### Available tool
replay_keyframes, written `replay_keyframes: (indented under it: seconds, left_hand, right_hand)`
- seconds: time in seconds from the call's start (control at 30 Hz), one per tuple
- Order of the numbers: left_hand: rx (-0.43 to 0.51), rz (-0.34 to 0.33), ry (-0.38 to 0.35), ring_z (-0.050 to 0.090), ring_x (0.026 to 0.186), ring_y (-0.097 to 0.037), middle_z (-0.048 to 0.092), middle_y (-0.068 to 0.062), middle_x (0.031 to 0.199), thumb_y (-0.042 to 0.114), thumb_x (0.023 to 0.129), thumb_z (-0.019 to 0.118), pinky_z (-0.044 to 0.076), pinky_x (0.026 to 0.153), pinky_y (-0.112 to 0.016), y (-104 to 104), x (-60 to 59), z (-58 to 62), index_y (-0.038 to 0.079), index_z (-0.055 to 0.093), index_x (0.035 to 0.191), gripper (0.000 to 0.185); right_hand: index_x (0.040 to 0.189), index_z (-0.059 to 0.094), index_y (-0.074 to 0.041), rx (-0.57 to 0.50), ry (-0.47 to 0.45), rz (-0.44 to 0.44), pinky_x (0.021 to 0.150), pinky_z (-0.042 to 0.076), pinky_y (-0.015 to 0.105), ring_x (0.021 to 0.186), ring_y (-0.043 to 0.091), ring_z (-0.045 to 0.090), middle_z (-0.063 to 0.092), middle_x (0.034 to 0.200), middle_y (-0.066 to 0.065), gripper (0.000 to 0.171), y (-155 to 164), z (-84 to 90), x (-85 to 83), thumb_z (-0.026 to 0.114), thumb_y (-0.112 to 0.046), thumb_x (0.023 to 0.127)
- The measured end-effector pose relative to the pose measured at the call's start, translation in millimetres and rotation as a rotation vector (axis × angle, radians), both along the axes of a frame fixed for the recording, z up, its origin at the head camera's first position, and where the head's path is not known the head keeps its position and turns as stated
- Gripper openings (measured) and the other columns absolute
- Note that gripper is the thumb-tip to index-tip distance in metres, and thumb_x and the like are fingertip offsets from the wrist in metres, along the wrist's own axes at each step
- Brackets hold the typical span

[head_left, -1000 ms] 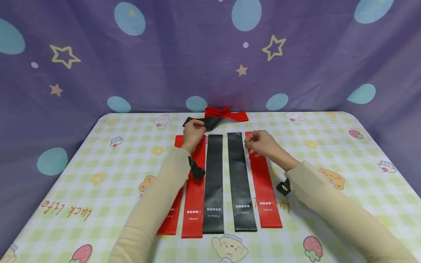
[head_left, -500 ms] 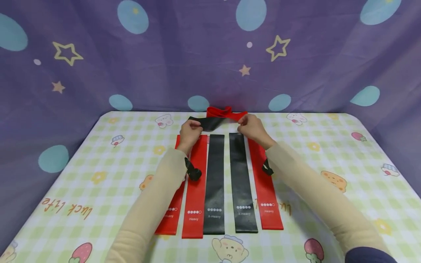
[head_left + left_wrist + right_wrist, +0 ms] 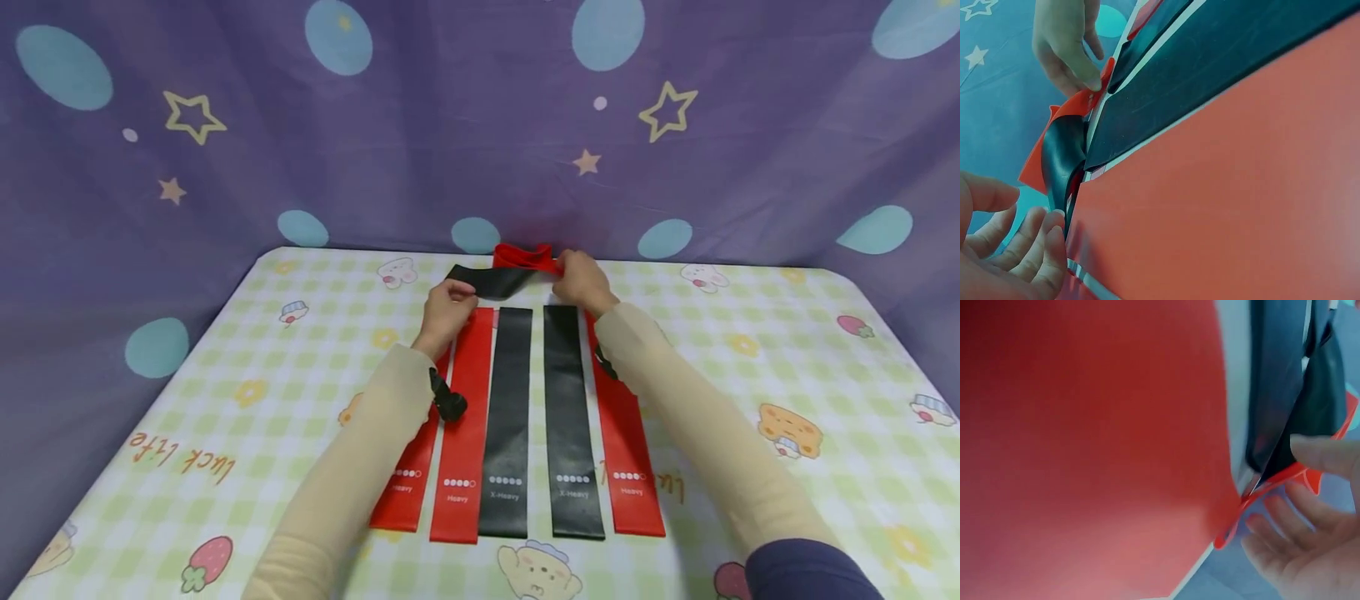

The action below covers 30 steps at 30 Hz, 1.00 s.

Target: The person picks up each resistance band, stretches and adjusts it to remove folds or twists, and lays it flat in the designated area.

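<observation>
Loose black band (image 3: 487, 281) and crumpled red band (image 3: 525, 257) lie at table's (image 3: 750, 333) 12 o'clock edge. Left hand (image 3: 446, 307) pinches black band's end at 9 o'clock; right hand (image 3: 581, 282) pinches red band at 3 o'clock. Best pulled apart slowly, clear of the five laid-out bands (image 3: 517, 417) toward 6 o'clock. No containers visible.

a: what colours are the flat bands?
b: the outer bands (image 3: 628, 425) are red, the two middle bands (image 3: 508, 417) black, each with white dots and lettering.
a: and the loose ones at the back?
b: one black band (image 3: 491, 282), one red band (image 3: 525, 256).
a: the desk (image 3: 750, 350)?
b: green-and-white check cloth with cartoon strawberries and bears. the backdrop (image 3: 420, 133) is purple with blue ovals and stars.
</observation>
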State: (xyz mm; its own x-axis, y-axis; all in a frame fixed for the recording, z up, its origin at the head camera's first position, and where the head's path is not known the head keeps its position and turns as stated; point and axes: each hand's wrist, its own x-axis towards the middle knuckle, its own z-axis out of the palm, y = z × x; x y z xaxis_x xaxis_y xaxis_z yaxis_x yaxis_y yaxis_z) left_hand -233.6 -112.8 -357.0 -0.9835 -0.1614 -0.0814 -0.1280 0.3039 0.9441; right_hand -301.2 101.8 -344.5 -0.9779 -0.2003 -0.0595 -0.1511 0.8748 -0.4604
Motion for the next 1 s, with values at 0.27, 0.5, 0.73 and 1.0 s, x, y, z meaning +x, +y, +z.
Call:
replay_keyframes:
  seconds: [0.27, 0.5, 0.73, 1.0]
  left_hand:
    - [0.071, -0.080, -0.022, 0.059, 0.063, -0.013, 0.064, -0.014, 0.089, 0.005, 0.092, 0.056, 0.051, 0.062, -0.020, 1, 5.7, -0.1, -0.002, 0.060, 0.109, 0.019]
    - [0.145, -0.154, -0.035, 0.060, 0.053, -0.007, 0.069, -0.021, 0.090, 0.009, 0.095, 0.055, 0.052, 0.057, -0.017, 1, 10.0, -2.1, -0.008, 0.063, 0.108, 0.022]
    - [0.172, -0.168, -0.023, 0.057, 0.055, -0.007, 0.067, -0.015, 0.084, 0.010, 0.095, 0.054, 0.051, 0.055, -0.017, 13, 9.2, 0.1, -0.009, 0.063, 0.110, 0.026]
    - [0.162, -0.108, -0.048, 0.062, 0.079, -0.019, 0.066, -0.019, 0.106, 0.014, 0.096, 0.054, 0.051, 0.061, -0.020, 32, 5.7, -0.6, -0.002, 0.059, 0.116, 0.027]
  right_hand:
    - [0.078, 0.054, -0.005, 0.199, 0.100, 0.003, 0.071, 0.051, 0.046, 0.085, 0.031, 0.060, 0.060, 0.092, 0.015, 0.022, -9, -2.9, -11.9, 0.056, -0.023, 0.091]
    - [0.067, 0.051, -0.009, 0.156, 0.115, -0.016, 0.068, 0.051, 0.047, 0.084, 0.034, 0.063, 0.062, 0.083, 0.015, 0.024, -17, 2.6, -11.2, 0.050, -0.015, 0.090]
    - [0.052, 0.033, -0.016, -0.247, 0.054, 0.007, 0.045, 0.026, 0.024, 0.048, 0.011, 0.028, 0.029, 0.049, -0.006, 0.032, -18, 25.2, -0.9, 0.043, -0.006, 0.082]
    - [0.096, 0.054, 0.004, -0.752, -0.339, -0.135, 0.050, 0.053, 0.024, 0.055, 0.010, 0.055, 0.053, 0.068, 0.001, 0.013, -28, 33.3, 4.8, 0.045, -0.005, 0.093]
